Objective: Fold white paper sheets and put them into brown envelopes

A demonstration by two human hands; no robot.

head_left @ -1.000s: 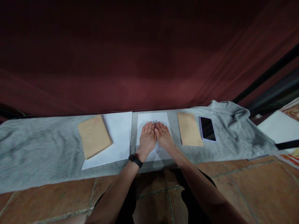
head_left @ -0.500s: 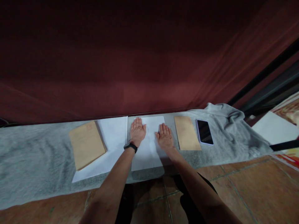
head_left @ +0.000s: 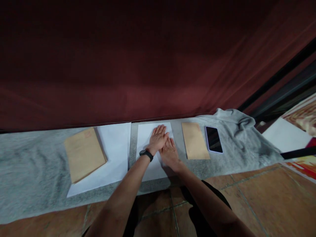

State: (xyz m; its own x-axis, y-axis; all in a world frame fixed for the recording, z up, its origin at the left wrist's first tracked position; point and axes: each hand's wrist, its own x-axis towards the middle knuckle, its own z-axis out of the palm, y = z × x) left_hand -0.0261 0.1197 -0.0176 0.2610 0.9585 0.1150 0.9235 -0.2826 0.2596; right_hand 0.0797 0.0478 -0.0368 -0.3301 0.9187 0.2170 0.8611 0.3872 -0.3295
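A white sheet of paper (head_left: 143,138) lies on the grey cloth in front of me, with both hands flat on it. My left hand (head_left: 157,140), with a dark band at the wrist, has its fingers stretched out and partly overlaps the right thumb side. My right hand (head_left: 170,153) lies palm down beside it, fingers extended; its thumb is hidden under the left hand. Right of the sheet is a single brown envelope (head_left: 196,141). To the left, a stack of brown envelopes (head_left: 85,154) rests on more white paper (head_left: 115,148).
The grey cloth (head_left: 32,164) covers a long low surface against a dark red cloth wall (head_left: 148,102). A phone (head_left: 214,140) lies right of the single envelope. Tiled floor (head_left: 266,194) is in front. Dark bars and printed sheets stand at the far right.
My left hand has moved right across the sheet until it meets and overlaps my right hand. My right hand has shifted slightly left and down. The view has shifted slightly.
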